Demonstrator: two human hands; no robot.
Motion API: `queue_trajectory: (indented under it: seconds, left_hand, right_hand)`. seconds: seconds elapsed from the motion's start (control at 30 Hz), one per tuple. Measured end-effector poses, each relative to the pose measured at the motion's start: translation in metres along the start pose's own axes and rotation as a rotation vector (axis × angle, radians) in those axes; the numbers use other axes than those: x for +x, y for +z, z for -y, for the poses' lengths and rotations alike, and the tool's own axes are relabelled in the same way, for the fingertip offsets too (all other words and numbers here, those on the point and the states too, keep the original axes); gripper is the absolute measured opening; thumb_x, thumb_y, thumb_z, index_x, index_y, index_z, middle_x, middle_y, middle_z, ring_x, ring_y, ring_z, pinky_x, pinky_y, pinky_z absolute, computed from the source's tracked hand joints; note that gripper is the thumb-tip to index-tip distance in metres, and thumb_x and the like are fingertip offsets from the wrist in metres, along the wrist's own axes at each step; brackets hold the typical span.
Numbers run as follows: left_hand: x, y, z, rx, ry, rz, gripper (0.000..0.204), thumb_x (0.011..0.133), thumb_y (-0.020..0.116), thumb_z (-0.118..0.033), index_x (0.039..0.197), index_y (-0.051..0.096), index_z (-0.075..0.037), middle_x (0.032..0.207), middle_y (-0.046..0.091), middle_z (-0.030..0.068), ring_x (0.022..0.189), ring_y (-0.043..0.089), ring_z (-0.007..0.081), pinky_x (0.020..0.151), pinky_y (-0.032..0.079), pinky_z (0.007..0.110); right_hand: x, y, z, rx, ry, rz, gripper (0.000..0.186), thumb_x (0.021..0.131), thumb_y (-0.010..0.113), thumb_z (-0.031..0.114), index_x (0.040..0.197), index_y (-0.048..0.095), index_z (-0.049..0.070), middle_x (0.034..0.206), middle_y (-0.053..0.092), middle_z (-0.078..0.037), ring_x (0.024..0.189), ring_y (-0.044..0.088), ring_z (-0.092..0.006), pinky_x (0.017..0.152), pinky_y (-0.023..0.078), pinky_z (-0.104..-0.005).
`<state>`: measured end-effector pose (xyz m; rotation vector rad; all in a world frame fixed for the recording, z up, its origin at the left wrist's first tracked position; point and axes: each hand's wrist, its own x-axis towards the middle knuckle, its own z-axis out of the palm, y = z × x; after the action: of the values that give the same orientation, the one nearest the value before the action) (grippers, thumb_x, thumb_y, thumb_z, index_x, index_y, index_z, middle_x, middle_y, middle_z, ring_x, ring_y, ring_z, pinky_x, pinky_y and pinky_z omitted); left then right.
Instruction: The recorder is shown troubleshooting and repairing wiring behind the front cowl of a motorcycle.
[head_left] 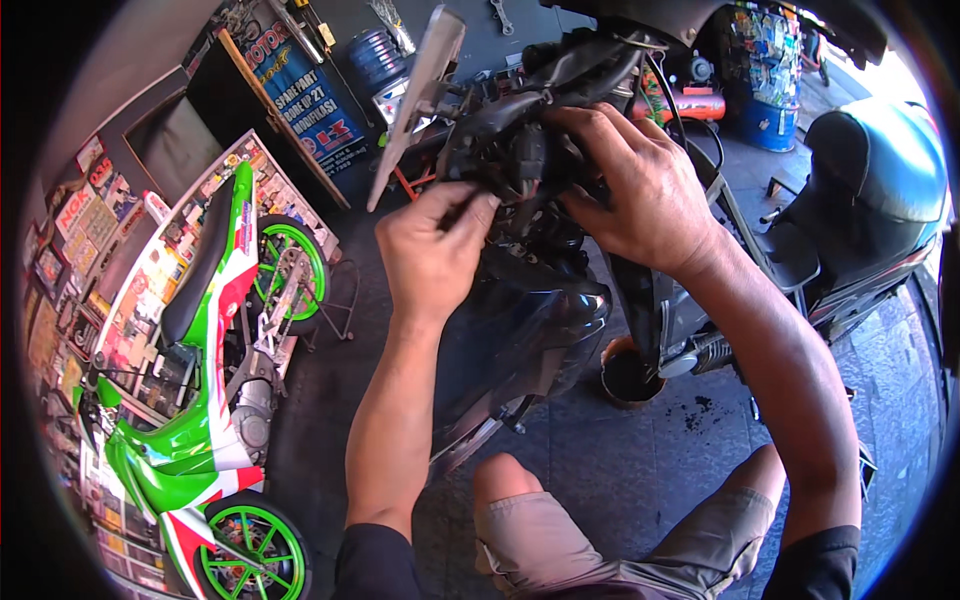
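Some wiring (530, 186) between left hand (430, 245) and right hand (645, 190).
Left fingertips pinched to the thumb just beside it, any hold hidden; right fingers arched, parted from the thumb, opposite, grip impossible to tell.

Two hands (435, 250) (645, 190), one green motorbike (205, 410), one blue drum (765, 95).

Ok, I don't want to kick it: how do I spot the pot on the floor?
Start at the green bike, left, and go right past the glossy dark panel. The pot sits on the floor, below the right hand in the picture. Its round, brown rim sets it apart from the black parts beside it.
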<state>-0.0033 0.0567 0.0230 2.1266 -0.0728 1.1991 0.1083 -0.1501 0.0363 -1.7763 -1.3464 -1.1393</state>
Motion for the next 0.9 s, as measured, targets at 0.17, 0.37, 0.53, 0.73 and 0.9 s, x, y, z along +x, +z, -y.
queue_trajectory:
  seconds: [0.17,0.37,0.53,0.73,0.9]
  left_hand:
    - [-0.002,0.025,-0.013,-0.305,-0.248,-0.202,0.016,0.093,0.079,-0.007,0.082,0.071,0.002,0.066,0.067,0.0034,0.053,0.059,0.0049,0.051,0.05,0.02]
    - [-0.003,0.036,-0.019,-0.233,-0.206,-0.266,0.023,0.096,0.073,-0.007,0.076,0.063,-0.004,0.064,0.064,0.0012,0.051,0.058,0.0064,0.048,0.044,0.021]
    - [0.01,0.032,-0.036,0.081,-0.041,-0.206,0.021,0.091,0.074,-0.009,0.075,0.066,0.001,0.06,0.062,0.0024,0.051,0.052,0.0062,0.051,0.04,0.027]
    - [0.011,0.033,-0.048,0.264,0.007,-0.171,0.017,0.091,0.073,-0.009,0.083,0.071,0.005,0.064,0.063,-0.0017,0.06,0.046,0.0025,0.053,0.038,0.026]
    - [-0.01,0.027,-0.031,0.169,0.055,-0.107,0.016,0.094,0.075,-0.009,0.095,0.07,0.006,0.08,0.071,0.0028,0.068,0.056,0.0053,0.063,0.048,0.024]
  right_hand:
    - [-0.003,0.006,-0.002,0.054,0.045,-0.034,0.056,0.078,0.078,0.019,0.128,0.055,0.008,0.111,0.066,-0.012,0.09,0.072,-0.0363,0.087,0.055,-0.0472]
    - [-0.009,0.008,0.004,-0.043,0.013,-0.05,0.068,0.075,0.083,0.034,0.131,0.053,0.01,0.108,0.064,-0.011,0.094,0.072,-0.0307,0.086,0.053,-0.0451]
    - [-0.004,0.008,0.007,-0.173,0.006,-0.079,0.081,0.068,0.088,0.049,0.13,0.053,0.009,0.108,0.063,-0.009,0.103,0.069,-0.029,0.093,0.05,-0.0437]
    - [-0.002,0.008,0.006,0.036,0.125,-0.077,0.063,0.074,0.086,0.032,0.121,0.053,0.006,0.105,0.065,-0.013,0.104,0.068,-0.0346,0.088,0.057,-0.0466]
    - [-0.005,0.006,0.0,0.133,0.082,-0.094,0.05,0.077,0.076,0.014,0.121,0.053,0.007,0.104,0.069,-0.015,0.104,0.069,-0.0368,0.081,0.06,-0.0486]
